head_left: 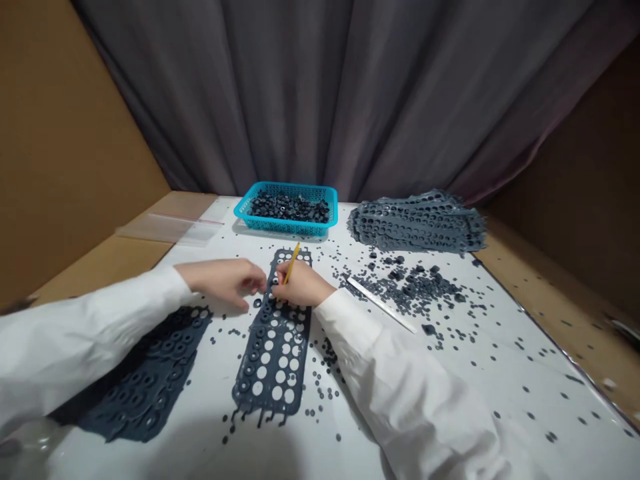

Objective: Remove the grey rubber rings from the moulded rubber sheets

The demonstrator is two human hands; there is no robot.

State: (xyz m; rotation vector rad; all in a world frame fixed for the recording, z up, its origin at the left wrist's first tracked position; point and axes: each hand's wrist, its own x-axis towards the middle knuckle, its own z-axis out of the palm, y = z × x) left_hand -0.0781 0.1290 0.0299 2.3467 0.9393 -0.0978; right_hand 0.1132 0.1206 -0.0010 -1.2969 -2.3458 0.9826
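Observation:
A dark grey rubber sheet (275, 343) with rows of round holes lies lengthwise before me. Rings remain in its left row, while many other holes show the white table. My right hand (305, 283) grips a slim yellow pencil-like stick (293, 262), pointed down at the sheet's upper part; its tip is hidden by the fingers. My left hand (225, 280) hovers at the sheet's left edge, fingers bent and thumb apart, with nothing visible in it. A loose black ring (257, 303) sits just below its fingertips.
A blue basket (285, 228) of small black rubber pieces stands at the back. Stacked holed sheets (417, 223) lie back right, more sheets (145, 380) under my left forearm. White tweezers-like strip (380, 305) rests among scattered black discs (420, 287). Clear plastic bags (175, 227) lie back left.

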